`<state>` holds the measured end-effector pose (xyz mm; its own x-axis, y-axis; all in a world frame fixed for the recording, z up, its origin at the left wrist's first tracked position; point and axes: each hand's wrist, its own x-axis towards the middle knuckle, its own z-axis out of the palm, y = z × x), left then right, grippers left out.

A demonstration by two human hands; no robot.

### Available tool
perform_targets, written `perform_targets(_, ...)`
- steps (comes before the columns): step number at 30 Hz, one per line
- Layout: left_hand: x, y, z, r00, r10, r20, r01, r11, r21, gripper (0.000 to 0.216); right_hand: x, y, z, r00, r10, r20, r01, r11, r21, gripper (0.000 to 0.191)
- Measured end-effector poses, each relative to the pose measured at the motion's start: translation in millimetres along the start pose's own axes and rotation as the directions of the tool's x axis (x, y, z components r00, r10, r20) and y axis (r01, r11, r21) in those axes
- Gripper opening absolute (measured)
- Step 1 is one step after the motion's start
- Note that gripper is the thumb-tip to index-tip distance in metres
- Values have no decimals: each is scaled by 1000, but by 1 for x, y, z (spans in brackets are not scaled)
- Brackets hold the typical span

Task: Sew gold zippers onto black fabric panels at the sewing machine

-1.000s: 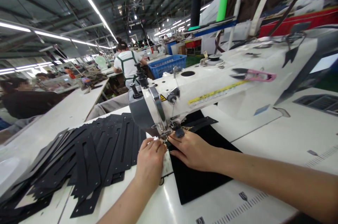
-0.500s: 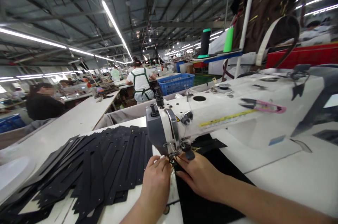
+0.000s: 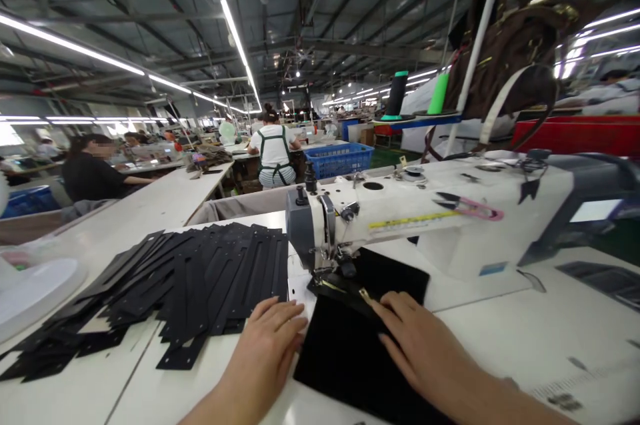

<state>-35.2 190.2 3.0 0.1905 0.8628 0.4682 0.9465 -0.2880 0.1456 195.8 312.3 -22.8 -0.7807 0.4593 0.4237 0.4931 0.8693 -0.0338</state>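
Note:
A black fabric panel (image 3: 350, 351) lies on the white sewing table under the head of a sewing machine (image 3: 400, 215). A strip with a gold zipper line (image 3: 330, 285) runs across it just below the presser foot. My right hand (image 3: 430, 338) rests on the panel, fingers stretched and apart, its index fingertip by a gold zipper pull (image 3: 366, 294). At the panel's left edge, my left hand (image 3: 273, 341) lies low with loosely bent fingers; nothing shows in it. Left of it fans out a pile of black slotted strips (image 3: 200, 278).
Pink-handled thread snips (image 3: 470, 207) lie against the machine arm. Thread cones (image 3: 397, 95) stand on a rack behind. A white round base (image 3: 40, 291) is at the left. Beyond the table are a blue crate (image 3: 340, 159) and a person in a green apron (image 3: 273, 151).
Both hands have drawn back from the needle toward me and moved apart. The black panel has turned, and the zipper pull now shows. The camera view has shifted slightly.

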Motion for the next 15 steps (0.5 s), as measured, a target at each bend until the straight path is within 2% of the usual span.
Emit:
perform_targets(2, -8, 5, 0, 1000, 1, -24, -2, 1000, -17, 27, -9, -21, -16, 999, 1, 42, -5, 996, 85, 33)
perform_targets(4, -12, 10, 2, 1000, -4, -9, 4, 1000, -29, 24, -15, -35, -25, 1000, -15, 25, 12, 993, 121, 47)
perform_targets(6, -11, 14, 3, 998, -11, 64, 13, 999, -30, 23, -22, -41, -25, 994, -111, -6, 111, 990, 86, 64)
perform_targets(8, -9, 16, 2, 989, -25, 149, 28, 999, -17, 23, -29, -41, -18, 971, -237, -36, 237, 971, 12, 67)
perform_targets(12, -5, 15, -5, 974, -77, 215, 77, 997, 8, 25, -42, -34, -6, 940, -317, -123, 310, 948, -76, 47)
perform_targets(15, -5, 15, -5, 967, -109, 231, 104, 994, 32, 28, -39, -27, -9, 883, -383, -272, 388, 921, -40, 22)
